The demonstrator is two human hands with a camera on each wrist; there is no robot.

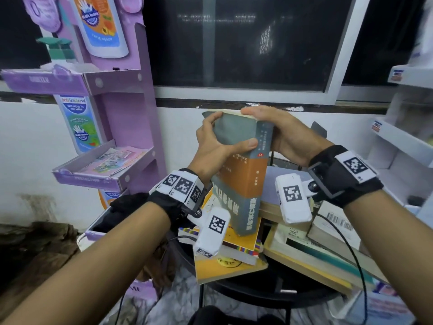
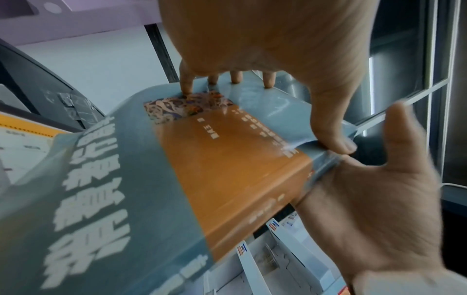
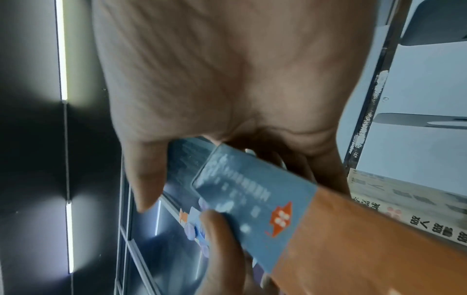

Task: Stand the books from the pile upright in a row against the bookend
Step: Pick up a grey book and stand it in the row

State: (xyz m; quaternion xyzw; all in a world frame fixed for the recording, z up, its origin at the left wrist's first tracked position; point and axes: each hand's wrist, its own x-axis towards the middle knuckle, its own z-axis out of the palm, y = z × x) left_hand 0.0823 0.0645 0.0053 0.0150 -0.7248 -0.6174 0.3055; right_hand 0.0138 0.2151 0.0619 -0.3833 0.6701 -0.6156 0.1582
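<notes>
A thick grey-blue book with an orange band (image 1: 243,174) is held tilted above the pile of books (image 1: 232,266) on the round black table (image 1: 269,294). My left hand (image 1: 225,134) grips its upper end, thumb on the spine and fingers curled over the far corner. From the right, my right hand (image 1: 276,132) clasps the same end, fingers over the top edge. The left wrist view shows the book's cover (image 2: 227,159) pinched by the left hand (image 2: 260,111), with the right hand (image 2: 379,199) against the spine. A dark upright plate (image 1: 319,129), perhaps the bookend, shows behind my right hand.
More flat books (image 1: 323,252) lie at the table's right side. A purple cardboard display stand (image 1: 121,127) rises at the left, and white shelves (image 1: 403,141) stand at the right. A dark window (image 1: 246,43) is behind. A cable (image 1: 351,249) runs over the right books.
</notes>
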